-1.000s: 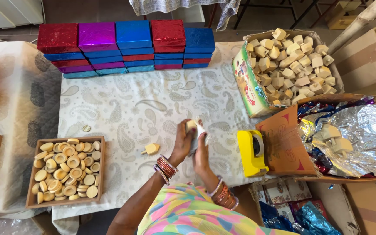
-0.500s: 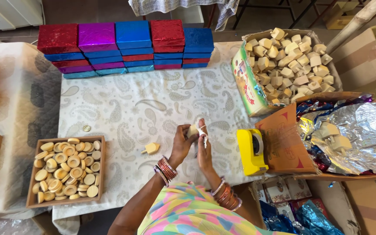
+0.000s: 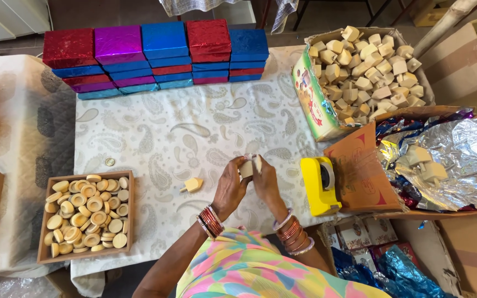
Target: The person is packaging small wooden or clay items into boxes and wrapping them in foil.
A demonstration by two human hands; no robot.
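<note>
My left hand (image 3: 229, 187) and my right hand (image 3: 266, 182) meet over the paisley tablecloth (image 3: 183, 132), both closed on one small pale wooden block (image 3: 247, 168) with a bit of white showing at its top. Another small wooden piece (image 3: 193, 185) lies on the cloth just left of my left hand. A yellow tape dispenser (image 3: 318, 185) stands close to the right of my right hand. Bangles ring both wrists.
A wooden tray (image 3: 42, 221) of round wooden discs sits at the left. Shiny red, purple and blue boxes (image 3: 161, 55) are stacked along the far edge. A carton (image 3: 307, 88) of pale wooden blocks stands at far right, a box with silver foil (image 3: 459, 160) below it. A coin (image 3: 109, 161) lies on the cloth.
Both hands stay in the same spot on the block; the fingers have shifted a little around it. Nothing else has moved.
</note>
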